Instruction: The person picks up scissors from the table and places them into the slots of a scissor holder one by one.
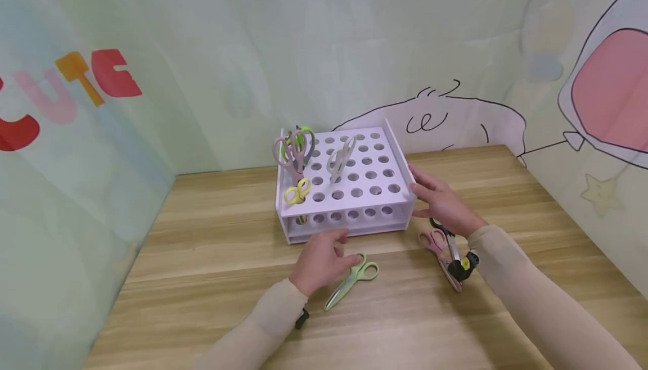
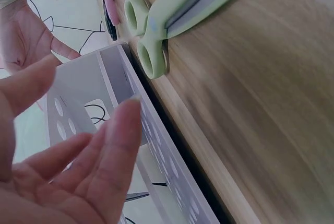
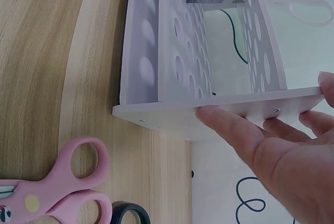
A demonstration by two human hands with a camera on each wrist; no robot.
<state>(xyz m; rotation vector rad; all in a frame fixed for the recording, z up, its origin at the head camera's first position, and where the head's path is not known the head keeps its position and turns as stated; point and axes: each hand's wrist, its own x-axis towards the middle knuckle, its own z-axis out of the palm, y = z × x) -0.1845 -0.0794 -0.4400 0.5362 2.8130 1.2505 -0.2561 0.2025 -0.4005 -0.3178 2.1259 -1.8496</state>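
A white holder rack (image 1: 364,187) with rows of round holes stands at the table's back. My right hand (image 1: 445,204) touches its right side panel (image 3: 172,114), fingertips against the outer face. In front of the rack, my left hand (image 1: 321,263) hovers with loosely bent fingers and nothing between them. Beside that hand lies a pair of light green scissors (image 1: 349,283), its handles also showing in the left wrist view. Pink scissors (image 1: 440,252) and black-handled scissors (image 1: 449,238) lie under my right wrist.
In the rack's left column stand mauve scissors (image 1: 293,153), small yellow scissors (image 1: 297,191) and green-and-grey scissors (image 1: 306,136). White scissors (image 1: 341,159) stand nearer its middle. A printed cloth (image 1: 228,77) hangs behind the wooden table (image 1: 202,269).
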